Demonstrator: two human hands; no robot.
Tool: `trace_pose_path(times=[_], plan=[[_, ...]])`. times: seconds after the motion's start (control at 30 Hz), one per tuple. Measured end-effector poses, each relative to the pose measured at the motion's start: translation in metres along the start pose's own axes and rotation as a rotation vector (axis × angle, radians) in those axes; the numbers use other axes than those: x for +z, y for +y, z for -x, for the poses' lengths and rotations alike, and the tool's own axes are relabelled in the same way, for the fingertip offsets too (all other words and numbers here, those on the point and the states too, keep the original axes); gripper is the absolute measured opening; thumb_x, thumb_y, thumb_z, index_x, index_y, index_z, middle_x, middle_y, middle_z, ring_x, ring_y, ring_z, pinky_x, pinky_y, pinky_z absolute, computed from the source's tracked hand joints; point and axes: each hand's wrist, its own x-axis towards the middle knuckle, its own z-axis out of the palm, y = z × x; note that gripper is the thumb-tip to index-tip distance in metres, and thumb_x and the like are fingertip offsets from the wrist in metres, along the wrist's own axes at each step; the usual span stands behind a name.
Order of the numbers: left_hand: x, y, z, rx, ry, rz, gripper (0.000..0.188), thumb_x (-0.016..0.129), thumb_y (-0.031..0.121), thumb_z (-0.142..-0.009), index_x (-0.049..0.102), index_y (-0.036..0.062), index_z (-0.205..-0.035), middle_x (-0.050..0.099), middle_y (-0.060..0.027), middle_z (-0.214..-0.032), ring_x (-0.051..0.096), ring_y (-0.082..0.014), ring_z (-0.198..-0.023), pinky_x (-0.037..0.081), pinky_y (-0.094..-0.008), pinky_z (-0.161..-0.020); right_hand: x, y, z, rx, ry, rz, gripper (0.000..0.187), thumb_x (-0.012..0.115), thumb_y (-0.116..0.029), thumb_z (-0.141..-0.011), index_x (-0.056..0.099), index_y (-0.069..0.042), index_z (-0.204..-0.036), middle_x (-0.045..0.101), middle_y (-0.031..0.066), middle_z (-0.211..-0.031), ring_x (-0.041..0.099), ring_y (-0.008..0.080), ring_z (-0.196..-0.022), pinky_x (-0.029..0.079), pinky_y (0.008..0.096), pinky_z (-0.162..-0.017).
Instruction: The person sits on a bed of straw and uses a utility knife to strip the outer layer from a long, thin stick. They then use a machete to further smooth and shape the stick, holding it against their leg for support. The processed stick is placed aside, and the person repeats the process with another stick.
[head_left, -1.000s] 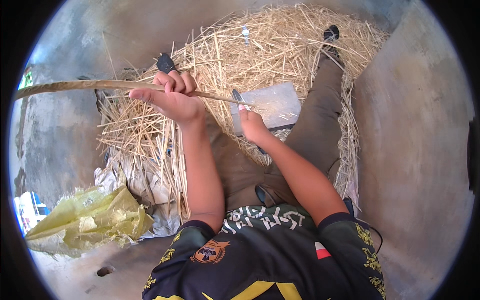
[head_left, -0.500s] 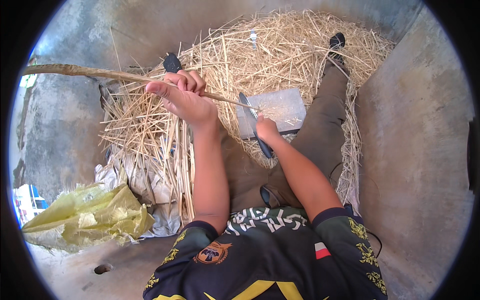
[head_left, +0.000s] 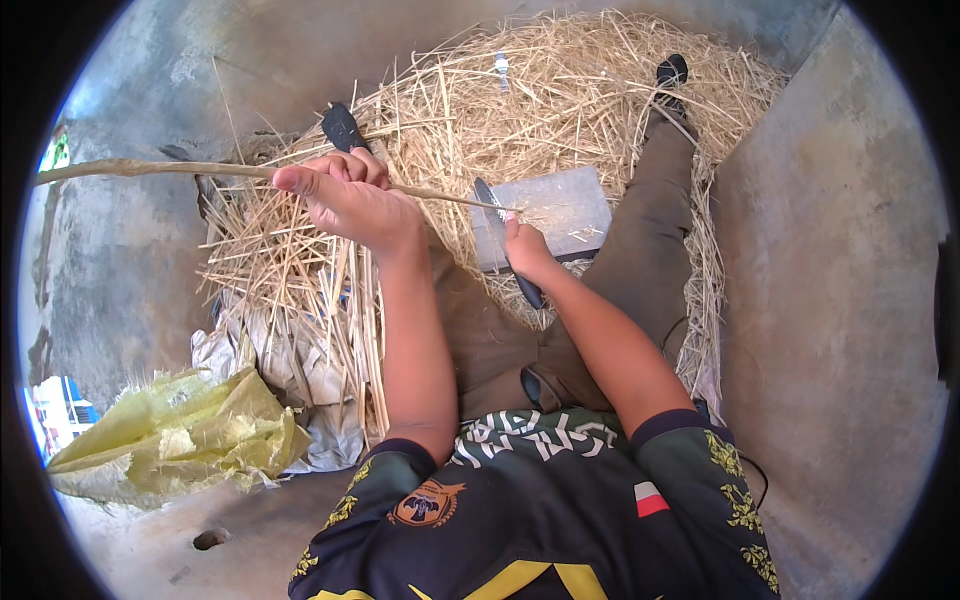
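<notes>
A long, thin tan stalk stretches from the far left, thicker at that end, and tapers toward the right over a grey board. My left hand is closed around its middle, thumb pointing left. My right hand grips a knife by its black handle; the dark blade points away from me and crosses the stalk near its thin tip. The right thumb presses near that tip beside the blade. Small cut bits lie on the board between my legs.
Loose straw heaps ahead and around my outstretched legs, with a small watch-like item on it. More long stalks lie left, beside a torn yellow sack. Concrete walls close in the sides.
My left hand has shifted left and slightly toward me, and the stalk with it; its thick end sits lower in view. My right hand with the knife has barely moved.
</notes>
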Motion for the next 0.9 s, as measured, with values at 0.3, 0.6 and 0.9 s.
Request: trace_pose_path(times=[0.3, 0.6, 0.9], plan=[[0.007, 0.002, 0.004, 0.012, -0.054, -0.021, 0.065, 0.044, 0.074, -0.092, 0.027, 0.0151, -0.071, 0.027, 0.0029, -0.06, 0.03, -0.0076, -0.045, 0.021, -0.0212, -0.038, 0.0, 0.007, -0.011, 0.071, -0.081, -0.005, 0.069, 0.026, -0.047, -0.106, 0.067, 0.007, -0.095, 0.066, 0.0335, -0.098, 0.064, 0.0473, -0.101, 0.047, 0.0509, -0.092], [-0.007, -0.003, -0.006, -0.046, 0.017, -0.019, 0.068, 0.04, 0.081, -0.089, 0.027, 0.0159, -0.073, 0.022, 0.0033, -0.058, 0.022, -0.0084, -0.045, 0.017, -0.0251, -0.043, -0.041, -0.079, 0.049, -0.274, -0.279, -0.19, 0.062, 0.033, -0.043, -0.107, 0.061, 0.009, -0.086, 0.064, 0.0317, -0.083, 0.062, 0.0466, -0.082, 0.048, 0.0488, -0.082], [-0.009, -0.006, -0.009, -0.063, -0.099, 0.028, 0.071, 0.037, 0.083, -0.089, 0.022, 0.0164, -0.068, 0.018, 0.0037, -0.053, 0.017, -0.0107, -0.045, 0.015, -0.0274, -0.044, -0.026, -0.054, 0.036, -0.235, -0.186, -0.113, 0.063, 0.03, -0.039, -0.107, 0.061, 0.009, -0.081, 0.063, 0.0344, -0.082, 0.062, 0.0505, -0.084, 0.047, 0.0531, -0.081]])
